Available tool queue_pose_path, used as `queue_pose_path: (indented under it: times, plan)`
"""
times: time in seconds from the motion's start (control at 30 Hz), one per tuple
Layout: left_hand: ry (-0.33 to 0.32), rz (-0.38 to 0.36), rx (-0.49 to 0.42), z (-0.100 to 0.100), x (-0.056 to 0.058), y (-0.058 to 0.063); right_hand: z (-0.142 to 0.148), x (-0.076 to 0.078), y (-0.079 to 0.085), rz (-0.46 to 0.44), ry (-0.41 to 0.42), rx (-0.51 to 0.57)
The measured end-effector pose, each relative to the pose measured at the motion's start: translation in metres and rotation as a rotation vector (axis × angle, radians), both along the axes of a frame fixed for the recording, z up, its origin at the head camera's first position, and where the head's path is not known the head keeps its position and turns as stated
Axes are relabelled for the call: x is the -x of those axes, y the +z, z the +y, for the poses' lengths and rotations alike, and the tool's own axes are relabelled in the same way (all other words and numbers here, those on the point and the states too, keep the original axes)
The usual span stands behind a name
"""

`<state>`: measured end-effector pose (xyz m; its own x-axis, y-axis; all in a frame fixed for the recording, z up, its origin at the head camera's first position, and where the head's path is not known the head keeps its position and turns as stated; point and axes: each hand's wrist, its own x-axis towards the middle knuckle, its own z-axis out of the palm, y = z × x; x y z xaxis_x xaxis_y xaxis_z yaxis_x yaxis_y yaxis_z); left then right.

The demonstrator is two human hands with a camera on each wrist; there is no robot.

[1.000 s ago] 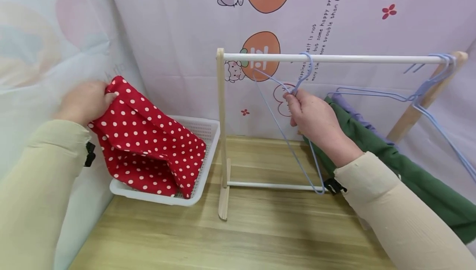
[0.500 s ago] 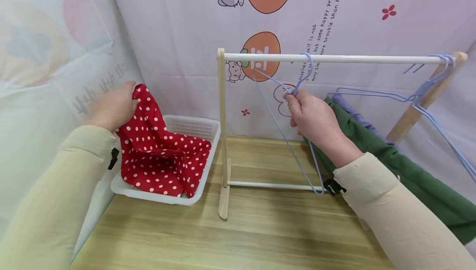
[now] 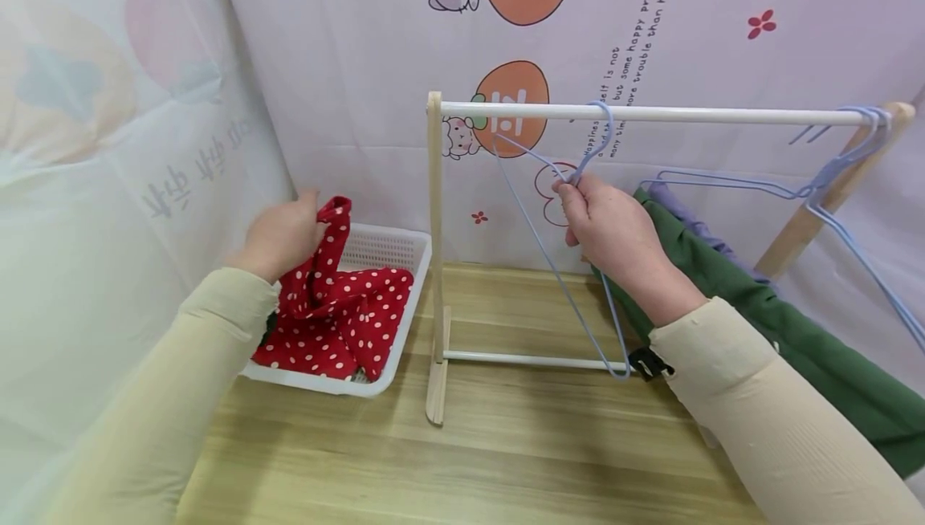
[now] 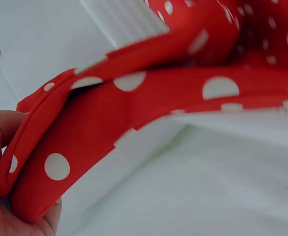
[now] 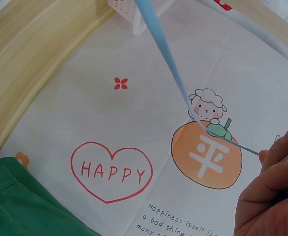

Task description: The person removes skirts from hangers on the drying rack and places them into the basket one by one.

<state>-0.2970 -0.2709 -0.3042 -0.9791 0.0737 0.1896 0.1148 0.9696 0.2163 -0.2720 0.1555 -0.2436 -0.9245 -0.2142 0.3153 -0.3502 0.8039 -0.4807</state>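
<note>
My left hand (image 3: 282, 236) pinches a raised edge of a red cloth with white dots (image 3: 376, 316). The rest of that cloth lies in a white plastic basket (image 3: 415, 300); in the left wrist view its folded edge (image 4: 109, 113) runs from the fingers toward the basket. My right hand (image 3: 614, 224) grips a light blue wire hanger (image 3: 535, 228) just below its hook. That hook sits over the white rail (image 3: 506, 111) of a small clothes rack. In the right wrist view the curled fingers (image 5: 272, 182) are at the lower right, with the hanger's wire (image 5: 166, 54) leading away.
More blue hangers (image 3: 831, 172) hang at the rack's right end, with a green garment (image 3: 780, 340) and a purple one (image 3: 694, 224) there. The rack's wooden left post (image 3: 436, 228) stands beside the basket on a wooden tabletop (image 3: 506, 445). Printed white sheeting (image 3: 347, 67) lines the back and left.
My left hand has moved right and lower, bringing the cloth's raised edge over the basket; the cloth has bunched and sagged. My right hand and the hanger have stayed in place.
</note>
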Motion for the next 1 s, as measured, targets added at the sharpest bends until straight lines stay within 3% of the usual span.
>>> queue_pose_path:
  times: [0.33, 0.57, 1.0]
  plan:
    - [-0.025, -0.074, 0.016, 0.037, 0.004, -0.027, 0.001, -0.001, 0.000, 0.002, 0.001, 0.006]
    - [-0.089, -0.078, 0.020, 0.052, 0.005, -0.049, 0.001, 0.000, -0.001, -0.006, 0.004, 0.012]
    - [-0.047, -0.256, -0.051, 0.068, 0.003, -0.073, 0.000, 0.001, -0.002, 0.000, 0.009, 0.009]
